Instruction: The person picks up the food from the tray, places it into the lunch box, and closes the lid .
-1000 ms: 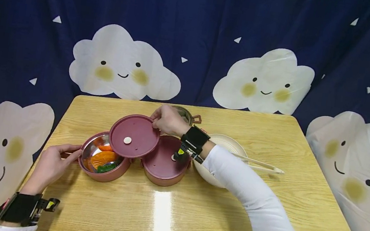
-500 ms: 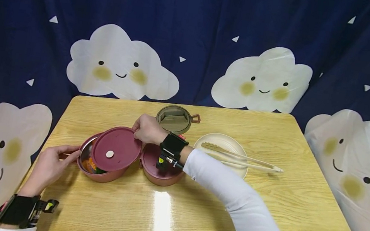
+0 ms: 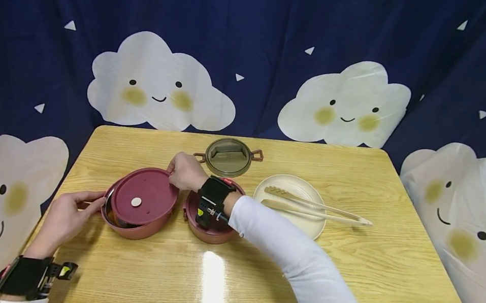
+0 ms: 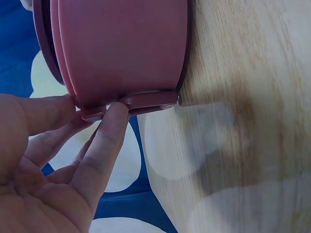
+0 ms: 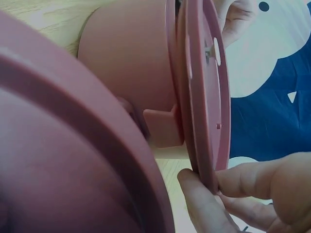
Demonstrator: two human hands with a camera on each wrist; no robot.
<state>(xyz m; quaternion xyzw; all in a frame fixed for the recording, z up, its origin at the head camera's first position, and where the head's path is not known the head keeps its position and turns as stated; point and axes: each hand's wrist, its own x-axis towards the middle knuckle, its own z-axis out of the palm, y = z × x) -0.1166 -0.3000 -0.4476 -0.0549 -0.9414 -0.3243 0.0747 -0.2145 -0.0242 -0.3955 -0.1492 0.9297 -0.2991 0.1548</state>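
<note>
The left pot (image 3: 135,232) is dusty red with a steel inside and stands on the table's left part. My left hand (image 3: 66,215) holds its side handle (image 4: 150,100) between thumb and fingers, clearest in the left wrist view. Over the pot lies a round maroon lid (image 3: 150,193) with a white button. It sits off to the right, leaving a crescent of the inside showing at the left. What the pot contains is almost wholly hidden. At the lid's far right edge, my right hand (image 3: 187,171) pinches the rim with thumb and fingers.
Close to the right, partly under my right wrist, stands a second red pot (image 3: 208,236) with its own lid. Behind it lies a smoky see-through lid (image 3: 228,155) with two side handles. Tongs (image 3: 340,215) rest across a cream plate (image 3: 287,182) further right.
My right hand has brought the maroon lid left and down onto the pot, covering the orange and green pieces inside. The left hand keeps its place at the handle.
</note>
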